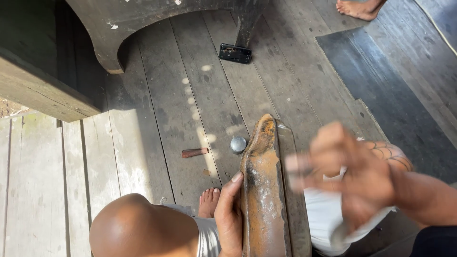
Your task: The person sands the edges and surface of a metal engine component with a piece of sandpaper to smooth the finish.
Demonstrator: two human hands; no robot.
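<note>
Head view: left hand (229, 220) fingers grasp a rusty, orange-streaked metal piece (262, 190); blurred right hand (350, 176) fingers' state unclear.

L hand (229, 220) grips a rusty curved metal piece (261, 190) upright. R hand (350, 173) blurred beside it. Phone (235, 53) on plank floor (181, 109).

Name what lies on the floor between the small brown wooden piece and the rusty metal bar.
A small round silver cap sits between the wooden piece and the rusty metal bar, close beside the bar, in the head view.
</note>
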